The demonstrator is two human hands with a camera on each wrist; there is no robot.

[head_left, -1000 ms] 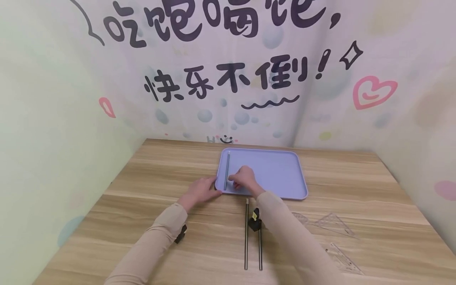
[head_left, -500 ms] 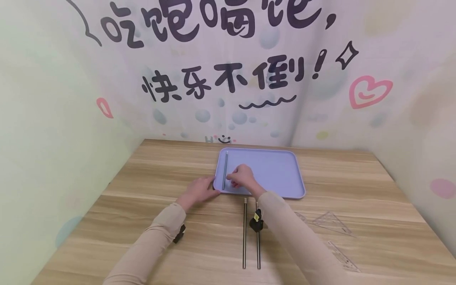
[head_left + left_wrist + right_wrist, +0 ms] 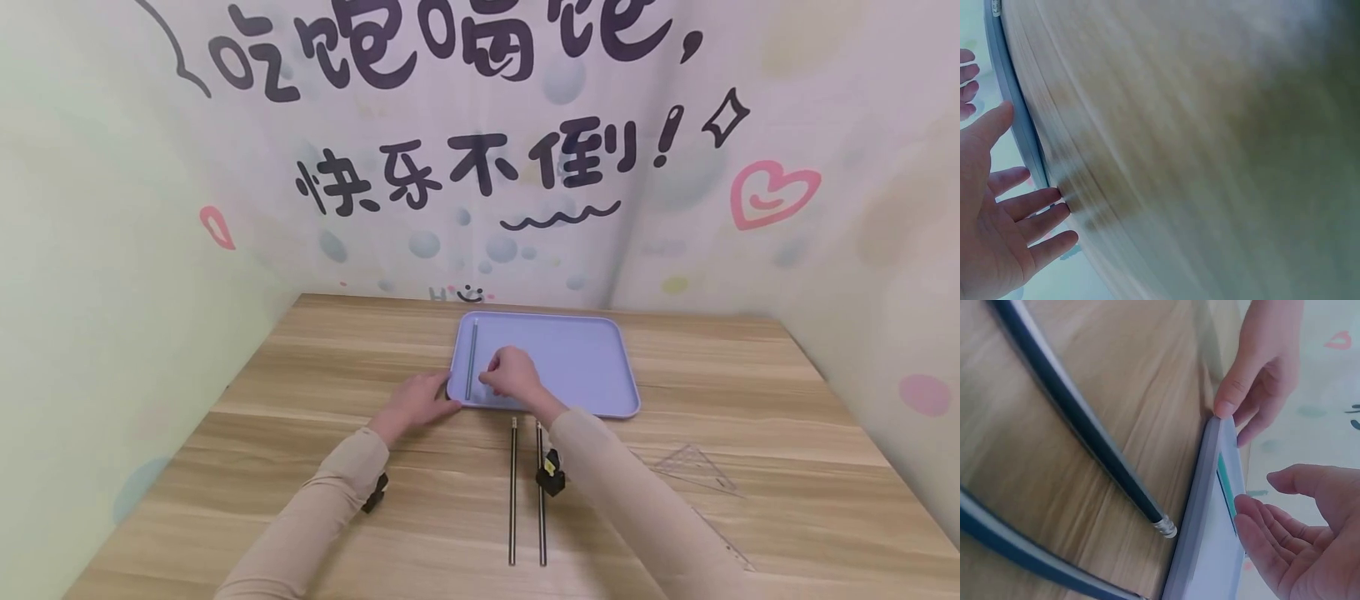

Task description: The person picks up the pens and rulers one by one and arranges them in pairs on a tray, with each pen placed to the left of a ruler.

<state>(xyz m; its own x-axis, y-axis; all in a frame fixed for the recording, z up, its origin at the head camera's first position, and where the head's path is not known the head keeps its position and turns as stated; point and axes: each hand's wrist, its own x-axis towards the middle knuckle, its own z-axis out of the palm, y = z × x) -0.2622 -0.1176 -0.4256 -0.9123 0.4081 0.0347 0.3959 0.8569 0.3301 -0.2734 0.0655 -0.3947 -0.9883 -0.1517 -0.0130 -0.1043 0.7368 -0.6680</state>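
A pencil (image 3: pixel 471 367) lies along the left side of the lilac tray (image 3: pixel 577 358). My right hand (image 3: pixel 513 372) is over the tray just right of that pencil. In the right wrist view, the thumb and fingers of the right hand (image 3: pixel 1304 540) are apart, with nothing between them. At the tray's front left corner, my left hand (image 3: pixel 420 400) touches the rim. The left wrist view shows the left hand's (image 3: pixel 991 231) fingers spread and fairly straight beside the tray edge (image 3: pixel 1017 119).
Two dark striped pencils, a left one (image 3: pixel 513 492) and a right one (image 3: pixel 542 525), lie in front of the tray. A clear set square (image 3: pixel 697 468) and another clear ruler-like piece (image 3: pixel 723 537), partly behind the right sleeve, lie at the right. A printed cloth (image 3: pixel 420 267) stands behind the table.
My right hand has shifted slightly to the right of the pencil on the tray, its wrist turning a little. The left hand stays at the corner. The head view has shifted slightly.
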